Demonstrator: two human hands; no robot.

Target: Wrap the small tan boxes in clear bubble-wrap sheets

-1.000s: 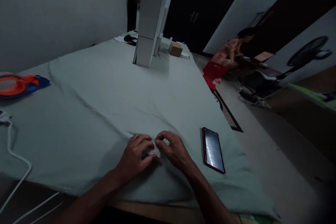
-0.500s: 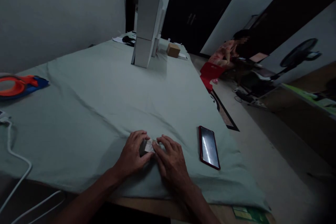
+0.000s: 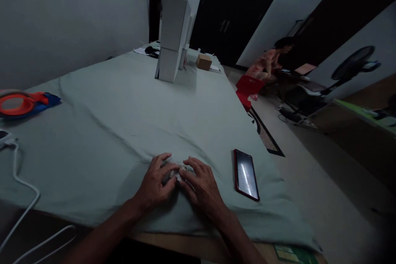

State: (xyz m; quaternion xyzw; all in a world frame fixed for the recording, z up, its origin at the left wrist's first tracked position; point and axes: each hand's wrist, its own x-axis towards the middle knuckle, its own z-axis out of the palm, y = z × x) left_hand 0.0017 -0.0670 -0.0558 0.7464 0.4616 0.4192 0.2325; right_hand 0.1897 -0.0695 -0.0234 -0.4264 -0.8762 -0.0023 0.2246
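A small, pale, shiny object lies between my hands near the front edge of the cloth-covered table; it is too small and dim to name. My left hand is at its left side, with the index finger over its top and the thumb at its near side. From the right, my right hand touches it with bent fingers. Both hands hold it down at the cloth. A phone with a red case rests to the right of my right hand.
Tall white boxes and a brown box stand farther back. At left are an orange and blue item and a white cable. A person sits beyond the table's right side, near a fan.
My left index finger has come down over the top of the small object, covering more of it. My right hand stays almost where it was. The camera view has shifted slightly.
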